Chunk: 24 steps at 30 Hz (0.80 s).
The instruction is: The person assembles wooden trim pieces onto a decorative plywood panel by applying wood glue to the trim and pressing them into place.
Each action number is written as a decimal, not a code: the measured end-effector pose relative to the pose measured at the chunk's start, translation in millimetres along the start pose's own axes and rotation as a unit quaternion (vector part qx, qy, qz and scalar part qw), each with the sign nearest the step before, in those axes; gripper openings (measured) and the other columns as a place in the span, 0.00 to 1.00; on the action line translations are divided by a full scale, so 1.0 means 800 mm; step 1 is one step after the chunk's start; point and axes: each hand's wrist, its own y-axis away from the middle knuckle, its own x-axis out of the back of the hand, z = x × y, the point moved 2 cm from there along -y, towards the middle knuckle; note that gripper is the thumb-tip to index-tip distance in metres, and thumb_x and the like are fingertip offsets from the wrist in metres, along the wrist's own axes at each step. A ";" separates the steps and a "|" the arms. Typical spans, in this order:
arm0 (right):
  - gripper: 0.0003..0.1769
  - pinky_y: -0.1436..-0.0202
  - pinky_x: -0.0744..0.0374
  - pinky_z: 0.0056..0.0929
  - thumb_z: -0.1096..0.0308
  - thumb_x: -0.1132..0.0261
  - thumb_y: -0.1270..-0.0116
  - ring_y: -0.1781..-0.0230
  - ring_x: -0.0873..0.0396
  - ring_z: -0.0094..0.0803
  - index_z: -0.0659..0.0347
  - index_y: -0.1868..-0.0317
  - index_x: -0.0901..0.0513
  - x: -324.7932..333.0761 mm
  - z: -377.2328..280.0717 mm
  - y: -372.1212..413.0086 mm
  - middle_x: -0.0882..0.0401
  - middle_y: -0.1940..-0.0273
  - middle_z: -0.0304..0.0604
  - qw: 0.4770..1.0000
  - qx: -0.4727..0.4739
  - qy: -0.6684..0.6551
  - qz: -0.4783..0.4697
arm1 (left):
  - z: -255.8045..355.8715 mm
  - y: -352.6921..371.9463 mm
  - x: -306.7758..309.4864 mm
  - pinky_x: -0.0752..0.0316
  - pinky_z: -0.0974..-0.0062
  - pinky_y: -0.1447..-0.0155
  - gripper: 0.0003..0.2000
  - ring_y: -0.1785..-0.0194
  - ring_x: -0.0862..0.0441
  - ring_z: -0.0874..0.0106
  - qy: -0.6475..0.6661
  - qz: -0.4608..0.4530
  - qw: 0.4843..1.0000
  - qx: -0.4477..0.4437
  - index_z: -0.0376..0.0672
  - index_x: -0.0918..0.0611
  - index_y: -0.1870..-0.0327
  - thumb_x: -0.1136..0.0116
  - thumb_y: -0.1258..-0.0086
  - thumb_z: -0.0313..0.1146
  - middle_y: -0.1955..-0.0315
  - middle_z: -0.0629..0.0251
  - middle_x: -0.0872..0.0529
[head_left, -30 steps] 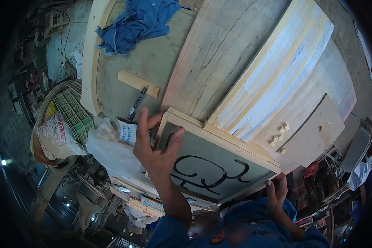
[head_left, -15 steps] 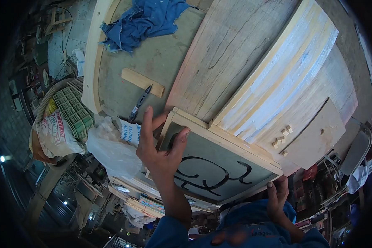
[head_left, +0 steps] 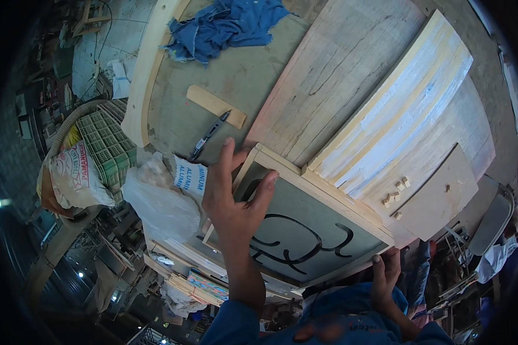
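Note:
A wooden-framed panel (head_left: 296,227) with a grey-green face and black curved shapes stands along the near edge of the work surface. My left hand (head_left: 236,198) is at the frame's left end, thumb and index finger spread wide, with another finger bent against the outer side. My right hand (head_left: 387,276) has its fingers and thumb around the frame's lower right corner; part of that grip is hidden. Just beyond my left hand, a dark pen (head_left: 209,136) lies against a short wood strip (head_left: 216,106).
A blue cloth (head_left: 227,29) lies at the back. Pale boards (head_left: 334,75) and a white-smeared slatted piece (head_left: 406,109) lie beyond the frame. Several small wood blocks (head_left: 392,198) sit near a thin brown sheet (head_left: 440,198). Plastic bags (head_left: 164,198) and a green crate (head_left: 106,146) are at left.
The view has shifted slightly, so the surface and its items appear a little further right. Both hands keep nearly the same pose at the frame.

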 end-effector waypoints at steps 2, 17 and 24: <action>0.09 0.41 0.32 0.23 0.70 0.42 0.25 0.50 0.28 0.22 0.63 0.50 0.29 0.000 0.001 0.001 0.23 0.53 0.40 1.000 0.008 0.003 -0.003 | 0.001 -0.001 0.000 0.21 0.66 0.51 0.38 0.53 0.17 0.64 -0.009 -0.013 1.000 0.002 0.36 0.26 0.32 0.22 0.43 0.39 0.56 0.58 0.13; 0.06 0.53 0.32 0.21 0.69 0.43 0.25 0.62 0.31 0.22 0.62 0.56 0.29 0.016 0.013 0.001 0.27 0.64 0.37 0.995 0.093 0.013 0.017 | 0.001 0.034 0.053 0.23 0.74 0.48 0.21 0.57 0.17 0.71 0.032 0.115 0.990 0.072 0.33 0.22 0.40 0.34 0.32 0.30 0.62 0.60 0.15; 0.12 0.62 0.34 0.22 0.63 0.47 0.19 0.69 0.33 0.21 0.60 0.62 0.29 -0.008 -0.110 -0.027 0.28 0.68 0.38 0.914 0.351 0.203 -0.030 | -0.028 0.211 0.136 0.30 0.82 0.62 0.05 0.67 0.26 0.83 0.128 0.321 0.841 0.416 0.35 0.19 0.58 0.46 0.24 0.25 0.75 0.72 0.25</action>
